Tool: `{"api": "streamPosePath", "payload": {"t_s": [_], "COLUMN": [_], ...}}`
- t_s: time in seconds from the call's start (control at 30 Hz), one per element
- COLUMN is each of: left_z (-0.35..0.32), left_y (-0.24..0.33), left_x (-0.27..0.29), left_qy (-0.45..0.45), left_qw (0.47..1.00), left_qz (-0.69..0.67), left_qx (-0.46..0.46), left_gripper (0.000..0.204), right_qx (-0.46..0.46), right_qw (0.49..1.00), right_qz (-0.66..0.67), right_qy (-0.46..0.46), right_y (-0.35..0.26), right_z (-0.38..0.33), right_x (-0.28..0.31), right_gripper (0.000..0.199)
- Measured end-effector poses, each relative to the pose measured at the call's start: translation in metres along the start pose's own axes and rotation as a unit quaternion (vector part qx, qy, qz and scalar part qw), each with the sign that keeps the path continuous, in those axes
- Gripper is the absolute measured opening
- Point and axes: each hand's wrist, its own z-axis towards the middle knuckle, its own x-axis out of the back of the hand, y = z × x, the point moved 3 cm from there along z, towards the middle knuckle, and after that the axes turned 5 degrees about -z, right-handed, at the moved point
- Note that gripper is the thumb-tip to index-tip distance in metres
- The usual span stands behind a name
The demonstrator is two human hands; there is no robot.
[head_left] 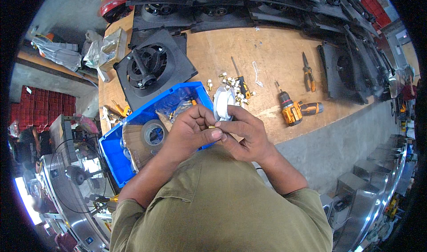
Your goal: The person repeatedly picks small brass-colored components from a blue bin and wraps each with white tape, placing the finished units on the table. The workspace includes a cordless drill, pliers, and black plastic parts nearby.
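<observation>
Right now both hands, the left hand (189,129) and right hand (247,134), pinch a small brass fitting (212,127) together above the blue bin (116,156), roll of white tape (222,103) alongside; steady, snug wraps would serve best.

Your desk (275,47): bare wood, matt, lightly scuffed | bin (116,156) beside you: glossy blue plastic | fittings (231,84) on the desk: shiny brass-coloured metal | tape roll (221,103) at your fingers: smooth white, slight sheen | fan housing (153,67): matt black plastic | drill (296,109): orange and black plastic | your shirt (222,207): matt olive cloth
</observation>
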Motion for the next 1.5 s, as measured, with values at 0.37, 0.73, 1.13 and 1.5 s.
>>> {"api": "streamPosePath", "payload": {"t_s": [0.37,0.73,1.13,1.5], "left_z": [-0.004,-0.007,0.0,-0.003], "left_y": [0.008,0.013,0.016,0.028], "left_x": [0.0,-0.001,0.024,0.005], "left_qy": [-0.013,-0.017,0.076,0.074], "left_qw": [0.996,0.992,0.985,0.852], "left_qz": [0.079,0.109,0.092,0.485], "left_qx": [-0.042,-0.063,-0.121,-0.185], "left_gripper": [0.016,0.02,0.019,0.013], "right_qx": [0.001,-0.174,-0.169,-0.249], "right_qw": [0.999,0.973,0.949,0.869], "right_qz": [0.024,0.126,0.155,0.374], "right_qy": [-0.043,-0.08,-0.217,-0.209], "right_y": [-0.003,0.01,0.006,-0.016], "right_z": [0.006,0.006,0.001,-0.005], "right_x": [0.006,-0.004,0.005,0.019], "right_gripper": [0.035,0.043,0.035,0.032]}}
